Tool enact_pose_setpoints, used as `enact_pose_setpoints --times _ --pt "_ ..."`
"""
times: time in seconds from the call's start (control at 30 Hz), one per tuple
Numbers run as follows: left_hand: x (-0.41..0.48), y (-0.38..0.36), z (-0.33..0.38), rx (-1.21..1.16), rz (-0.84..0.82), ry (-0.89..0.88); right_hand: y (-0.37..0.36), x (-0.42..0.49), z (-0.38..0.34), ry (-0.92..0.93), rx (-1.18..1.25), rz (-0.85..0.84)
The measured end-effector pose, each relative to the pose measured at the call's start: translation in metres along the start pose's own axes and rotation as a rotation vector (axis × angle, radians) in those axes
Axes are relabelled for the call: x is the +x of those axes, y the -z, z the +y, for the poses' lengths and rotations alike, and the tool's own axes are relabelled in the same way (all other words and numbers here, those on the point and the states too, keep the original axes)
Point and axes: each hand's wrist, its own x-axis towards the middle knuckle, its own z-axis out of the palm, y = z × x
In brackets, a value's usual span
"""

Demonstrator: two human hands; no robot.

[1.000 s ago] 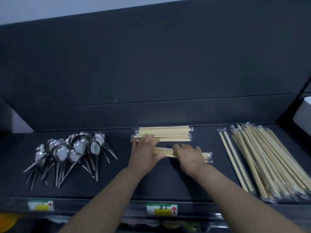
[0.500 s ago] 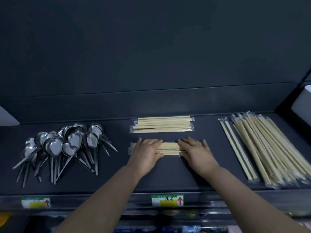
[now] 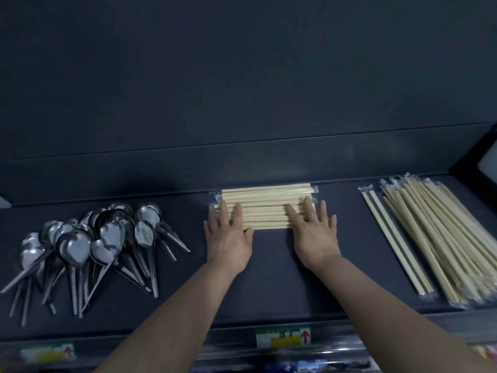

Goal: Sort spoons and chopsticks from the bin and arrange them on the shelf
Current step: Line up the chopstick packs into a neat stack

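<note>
In the centre of the frame the left hand (image 3: 228, 238) and right hand (image 3: 313, 235) press flat, fingers straight and slightly apart, on both ends of the short chopsticks (image 3: 265, 208). Bare shelf (image 3: 271, 278) separates them from the spoons (image 3: 88, 243) at left and long chopsticks (image 3: 435, 238) at right.

You face a dark matte back panel (image 3: 242, 76) rising behind a dark shelf (image 3: 269, 278); a seam (image 3: 242, 146) crosses the panel low down; the shelf's front rail (image 3: 349, 343) carries a yellow-and-green label (image 3: 282, 337) with a red arrow; a white surface (image 3: 488, 165) shows at far right; the light is dim.
</note>
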Motion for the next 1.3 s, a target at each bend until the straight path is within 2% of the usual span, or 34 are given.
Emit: enact_pose_setpoints --times 0.13,0.37,0.5,0.6,0.73,0.87,0.97,1.13,1.3 --pt "0.008 0.001 -0.005 -0.053 -0.003 0.077 0.0 0.007 0.002 -0.028 0.056 -0.004" --pt "0.007 0.003 -0.001 0.004 -0.024 0.063 0.003 0.014 0.005 -0.004 0.039 -0.009" --pt "0.003 0.003 0.01 -0.009 -0.058 0.008 0.002 0.01 0.007 -0.003 0.154 -0.02" --pt "0.001 0.005 0.014 0.019 -0.01 0.016 0.006 0.007 0.012 0.011 0.113 -0.028" --pt "-0.002 0.007 0.03 0.009 0.035 -0.132 0.013 -0.003 0.025 0.069 0.076 0.028" --pt "-0.001 0.006 0.064 -0.057 0.074 -0.27 0.026 -0.02 0.051 0.114 0.016 0.109" --pt "-0.004 0.004 0.101 -0.133 0.088 -0.328 0.043 -0.034 0.083 0.077 -0.053 0.172" --pt "-0.015 -0.006 0.18 -0.285 -0.02 -0.313 0.071 -0.056 0.147 -0.034 -0.163 0.228" --pt "-0.022 -0.02 0.247 -0.355 -0.119 -0.225 0.088 -0.072 0.207 -0.154 -0.199 0.227"
